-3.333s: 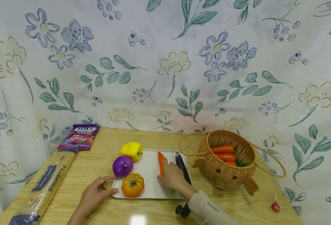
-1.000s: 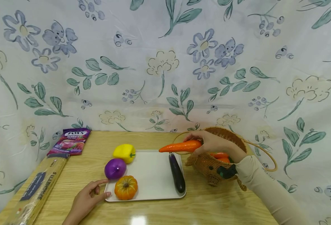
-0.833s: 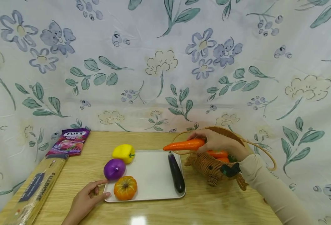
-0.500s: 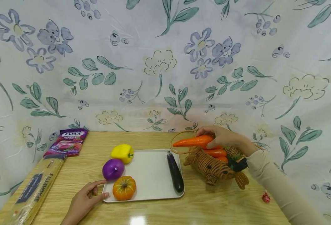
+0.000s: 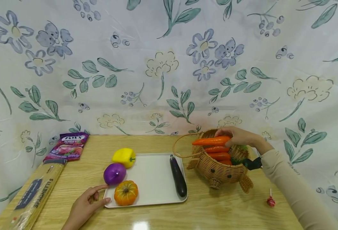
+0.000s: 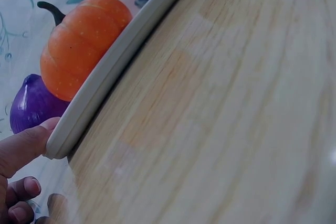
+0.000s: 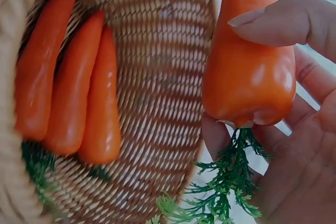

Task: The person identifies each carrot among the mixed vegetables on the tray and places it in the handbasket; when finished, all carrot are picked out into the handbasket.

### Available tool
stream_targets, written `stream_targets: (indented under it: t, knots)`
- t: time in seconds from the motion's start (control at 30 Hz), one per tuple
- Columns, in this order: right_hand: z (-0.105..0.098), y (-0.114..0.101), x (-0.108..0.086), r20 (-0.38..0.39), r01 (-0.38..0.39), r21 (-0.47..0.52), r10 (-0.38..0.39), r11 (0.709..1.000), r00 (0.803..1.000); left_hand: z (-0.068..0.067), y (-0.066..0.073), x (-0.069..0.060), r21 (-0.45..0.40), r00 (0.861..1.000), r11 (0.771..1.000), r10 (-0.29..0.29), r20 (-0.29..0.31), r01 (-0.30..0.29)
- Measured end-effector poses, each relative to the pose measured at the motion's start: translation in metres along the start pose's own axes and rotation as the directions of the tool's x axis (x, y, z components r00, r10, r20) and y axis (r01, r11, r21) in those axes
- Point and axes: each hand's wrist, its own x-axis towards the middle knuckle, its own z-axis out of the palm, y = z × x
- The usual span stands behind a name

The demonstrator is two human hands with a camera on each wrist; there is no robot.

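My right hand (image 5: 239, 138) grips an orange carrot (image 5: 210, 141) by its thick end, above the wicker basket (image 5: 220, 171). In the right wrist view, my thumb lies across the carrot and its green leafy top hangs below. Three other carrots (image 7: 76, 87) lie side by side inside the basket. At the white tray's (image 5: 154, 179) front left corner, my left hand (image 5: 85, 203) touches the edge with thumb and index finger. Beside that hand, a small orange pumpkin (image 5: 125, 193) and a shiny purple vegetable (image 5: 115, 174) sit at the tray's left side.
A yellow bell pepper (image 5: 124, 157) sits at the tray's back left corner, and an eggplant (image 5: 178, 177) along its right side. Spaghetti (image 5: 38, 195) and a purple candy bag (image 5: 68, 147) lie at left. A lollipop (image 5: 270, 200) lies right of the basket.
My right hand has picked the carrot off the tray and carried it right, over the basket. The left hand stays at the tray's corner. The head view has shifted slightly.
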Motion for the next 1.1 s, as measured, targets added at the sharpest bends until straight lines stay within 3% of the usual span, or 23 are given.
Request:
stream_targets:
  t: [0.5,0.87,1.1]
  knots:
    - [-0.027,0.024,-0.012,-0.016,-0.057,-0.023,0.057,0.998,0.998,0.001,0.000,0.000,0.002,1.000,1.000,-0.008,0.013,0.008]
    - [-0.022,0.028,0.015,0.094,-0.115,-0.019,0.117,0.993,0.989,0.000,0.003,0.002,0.003,0.999,1.000,-0.028,0.024,0.028]
    - [-0.004,0.033,0.035,0.097,-0.101,-0.009,0.101,0.995,0.990,-0.001,0.004,0.003,0.005,0.994,0.995,-0.102,0.050,0.101]
